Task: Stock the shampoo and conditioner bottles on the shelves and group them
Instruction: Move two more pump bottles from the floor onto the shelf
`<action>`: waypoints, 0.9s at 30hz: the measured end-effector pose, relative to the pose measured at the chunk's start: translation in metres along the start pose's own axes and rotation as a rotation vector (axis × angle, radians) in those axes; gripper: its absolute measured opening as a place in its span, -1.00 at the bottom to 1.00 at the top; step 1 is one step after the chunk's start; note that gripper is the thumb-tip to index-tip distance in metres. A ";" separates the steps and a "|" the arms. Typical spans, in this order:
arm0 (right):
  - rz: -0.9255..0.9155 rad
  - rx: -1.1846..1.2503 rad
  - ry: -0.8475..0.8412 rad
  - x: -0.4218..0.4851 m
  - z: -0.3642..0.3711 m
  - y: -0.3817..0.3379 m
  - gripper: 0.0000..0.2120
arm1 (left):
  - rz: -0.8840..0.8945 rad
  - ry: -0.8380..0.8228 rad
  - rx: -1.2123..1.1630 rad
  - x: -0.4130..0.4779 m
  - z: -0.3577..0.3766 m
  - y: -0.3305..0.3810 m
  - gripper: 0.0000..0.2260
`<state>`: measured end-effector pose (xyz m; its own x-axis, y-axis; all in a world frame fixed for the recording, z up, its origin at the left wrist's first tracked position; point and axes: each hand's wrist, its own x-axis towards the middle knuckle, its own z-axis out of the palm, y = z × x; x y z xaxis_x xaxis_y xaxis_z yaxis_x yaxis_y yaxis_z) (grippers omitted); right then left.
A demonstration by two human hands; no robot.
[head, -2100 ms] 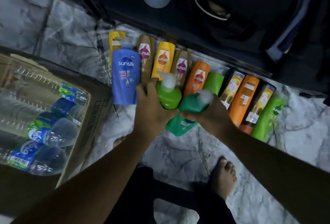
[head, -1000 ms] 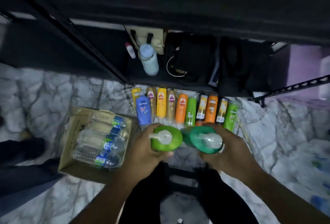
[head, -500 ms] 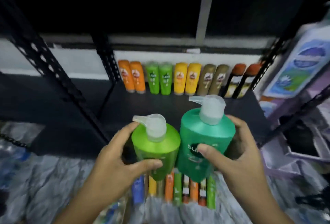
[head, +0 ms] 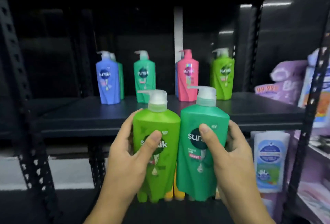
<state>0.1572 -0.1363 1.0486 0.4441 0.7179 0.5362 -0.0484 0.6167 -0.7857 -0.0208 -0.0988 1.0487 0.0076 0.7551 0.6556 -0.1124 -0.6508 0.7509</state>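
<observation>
So, each hand grips one pump bottle upright, the two touching, just before the shelf (head: 89, 115) edge: left hand (head: 125, 156) wraps the lime bottle (head: 157, 122), right hand (head: 230, 154) the teal bottle (head: 203, 115). To group well, I'd set teal beside the shelved teal (head: 144, 79) and lime by the shelved lime (head: 222, 77). That crosses the arms, so place one at a time. Possibly another teal stands behind the blue bottle (head: 107, 79); blur hides it. Half a second ago a lower shelf of small bottles faced the camera; both bottles have since risen to this level.
</observation>
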 end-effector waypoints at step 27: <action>-0.114 -0.404 -0.196 0.205 -0.009 0.004 -0.56 | 0.127 0.004 0.082 0.203 0.091 -0.048 -0.28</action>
<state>0.2562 0.0104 1.1527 0.2465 0.7245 0.6437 0.3607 0.5479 -0.7548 0.0762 0.0783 1.1526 -0.0057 0.6666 0.7454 -0.0302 -0.7452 0.6661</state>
